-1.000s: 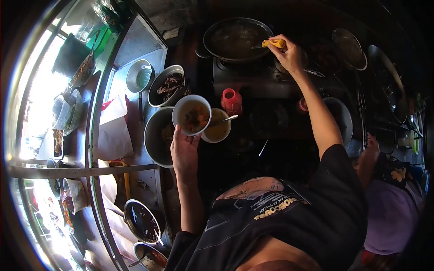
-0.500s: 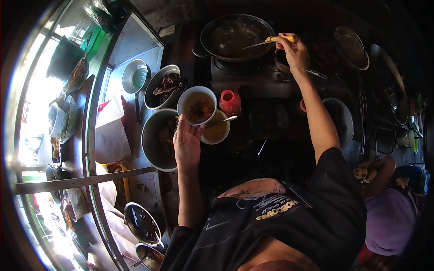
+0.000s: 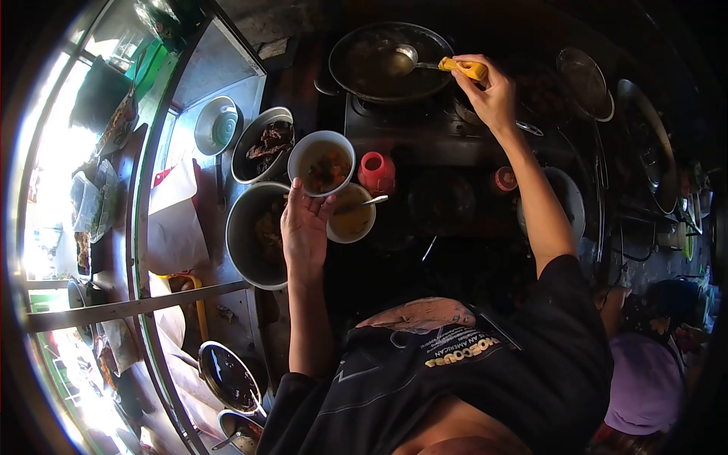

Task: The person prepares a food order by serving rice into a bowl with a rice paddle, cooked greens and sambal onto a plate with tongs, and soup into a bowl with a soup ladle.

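Observation:
My left hand point(image 3: 306, 220) holds a white bowl point(image 3: 301, 142) from below, thumb at its near side. Broth point(image 3: 312, 155) and orange and dark pieces lie inside it. At the upper right, the fingers of my right hand point(image 3: 489, 91) are wrapped round the yellow handle of a ladle point(image 3: 406, 59). Its metal head, with pale liquid in it, is over the wok point(image 3: 364, 92) of broth on the stove. Just beyond the held bowl stands a red container point(image 3: 377, 174). A white bowl of yellowish liquid point(image 3: 353, 224) with a spoon sits partly behind my left hand.
A large metal pot point(image 3: 246, 262) and a bowl of dark meat pieces point(image 3: 271, 148) stand left of my left hand. Farther left is a glass-framed case edge point(image 3: 142, 227). A strainer point(image 3: 584, 76) lies at the right. Another person in purple point(image 3: 644, 383) is at the lower right.
The ladle has turned so its head now shows over the wok with liquid in it; earlier it appeared edge-on. My left hand still holds the bowl. The whole view has shifted slightly.

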{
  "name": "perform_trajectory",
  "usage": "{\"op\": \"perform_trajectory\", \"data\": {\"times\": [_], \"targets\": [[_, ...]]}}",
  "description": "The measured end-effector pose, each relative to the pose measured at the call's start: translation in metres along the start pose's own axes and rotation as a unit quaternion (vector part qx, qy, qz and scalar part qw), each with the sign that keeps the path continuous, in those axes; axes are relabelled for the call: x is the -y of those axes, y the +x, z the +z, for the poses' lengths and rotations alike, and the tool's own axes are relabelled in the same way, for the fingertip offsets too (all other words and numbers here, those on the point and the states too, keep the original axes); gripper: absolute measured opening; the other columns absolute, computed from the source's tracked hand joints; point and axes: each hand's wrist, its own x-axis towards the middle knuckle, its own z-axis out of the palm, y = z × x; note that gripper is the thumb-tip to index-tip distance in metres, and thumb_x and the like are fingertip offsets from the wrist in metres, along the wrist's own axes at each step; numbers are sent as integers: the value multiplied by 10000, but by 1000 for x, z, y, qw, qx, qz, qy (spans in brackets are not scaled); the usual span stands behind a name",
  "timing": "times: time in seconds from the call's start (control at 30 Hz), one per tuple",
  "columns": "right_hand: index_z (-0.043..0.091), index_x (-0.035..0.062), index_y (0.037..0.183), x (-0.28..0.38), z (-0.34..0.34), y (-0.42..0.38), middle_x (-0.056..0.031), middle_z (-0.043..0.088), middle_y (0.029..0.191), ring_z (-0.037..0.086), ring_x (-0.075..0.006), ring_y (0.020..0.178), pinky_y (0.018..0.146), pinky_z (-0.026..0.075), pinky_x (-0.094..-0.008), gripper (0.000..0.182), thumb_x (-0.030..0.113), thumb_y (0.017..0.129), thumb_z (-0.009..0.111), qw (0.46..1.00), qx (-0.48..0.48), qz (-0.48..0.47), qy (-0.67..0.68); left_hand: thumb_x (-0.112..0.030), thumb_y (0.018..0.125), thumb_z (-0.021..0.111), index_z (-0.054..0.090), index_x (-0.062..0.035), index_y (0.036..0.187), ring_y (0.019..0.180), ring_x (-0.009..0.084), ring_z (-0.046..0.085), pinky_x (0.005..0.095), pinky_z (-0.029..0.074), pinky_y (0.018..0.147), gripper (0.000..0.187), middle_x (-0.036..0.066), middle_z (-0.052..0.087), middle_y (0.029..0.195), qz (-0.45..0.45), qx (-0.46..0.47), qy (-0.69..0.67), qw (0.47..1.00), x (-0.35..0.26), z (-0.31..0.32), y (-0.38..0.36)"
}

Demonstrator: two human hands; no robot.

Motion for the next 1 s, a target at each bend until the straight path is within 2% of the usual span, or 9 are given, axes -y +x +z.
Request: {"op": "perform_trajectory", "data": {"times": [0.07, 0.17, 0.3, 0.4, 0.47, 0.57, 0.77, 0.87, 1.0], "targets": [[638, 19, 957, 0, 0, -2, -53, 667, 878, 638, -111, 801, 688, 527, -225, 165, 49, 800, 677, 1000, -7, 20, 12, -265, 926, 546, 522, 10, 1147, 953, 184, 584, 317, 482, 834, 354, 106, 594, 1072, 1, -2, -1, 1000, 1, 4, 3], [620, -11, 998, 0, 0, -5, -56, 644, 883, 609, -78, 742, 700, 504, -205, 180, 42, 831, 657, 989, -43, 122, 72, -248, 916, 562, 534, 15, 1127, 952, 192, 582, 329, 478, 855, 338, 108, 597, 1049, 4, 2, 2, 1000, 0, 15, 11], [621, -21, 937, -17, -2, -2, -62, 650, 781, 622, -89, 656, 628, 507, -202, 170, 77, 813, 685, 973, -119, 154, 127, -220, 900, 587, 564, 27, 1078, 954, 201, 580, 350, 467, 902, 306, 109, 602, 1019, -13, 35, 5, 999, 10, 8, 42], [624, -15, 942, -13, -6, 2, -59, 650, 791, 621, -88, 654, 631, 508, -202, 172, 74, 809, 686, 962, -154, 176, 144, -191, 883, 609, 576, 45, 1047, 968, 213, 581, 363, 464, 932, 290, 132, 599, 998, -26, 46, 7, 999, 13, 14, 66], [628, -7, 949, -12, -8, 5, -63, 652, 811, 622, -87, 660, 633, 510, -203, 173, 78, 809, 686, 962, -145, 173, 153, -185, 875, 619, 572, 53, 1045, 983, 219, 579, 362, 471, 931, 296, 147, 596, 993, -30, 55, 16, 998, 16, 20, 84], [630, 0, 953, -3, -11, 6, -62, 652, 816, 621, -84, 662, 633, 511, -202, 175, 86, 811, 686, 967, -127, 167, 147, -186, 848, 656, 566, 74, 1034, 941, 232, 600, 341, 505, 889, 332, 164, 602, 957, -27, 22, 29, 999, 19, 37, 103], [626, 2, 961, 22, -11, 2, -41, 652, 786, 611, -65, 668, 626, 510, -192, 183, 91, 815, 689, 983, -90, 125, 103, -214, 805, 712, 565, 95, 997, 790, 238, 641, 311, 560, 756, 392, 171, 622, 880, -7, 8, 58, 998, 33, 42, 150], [625, -1, 959, 27, -14, 1, -43, 650, 783, 606, -63, 669, 628, 510, -191, 181, 83, 813, 690, 984, -88, 114, 102, -235, 797, 723, 569, 97, 975, 784, 227, 643, 315, 559, 744, 407, 168, 626, 866, -8, -27, 84, 996, 36, 45, 164], [621, -8, 964, 34, -22, 2, -49, 649, 805, 603, -64, 673, 628, 511, -193, 186, 80, 814, 688, 984, -94, 107, 110, -251, 787, 733, 575, 101, 952, 776, 222, 640, 310, 554, 745, 420, 161, 625, 856, 7, -28, 106, 994, 42, 46, 186]]}}
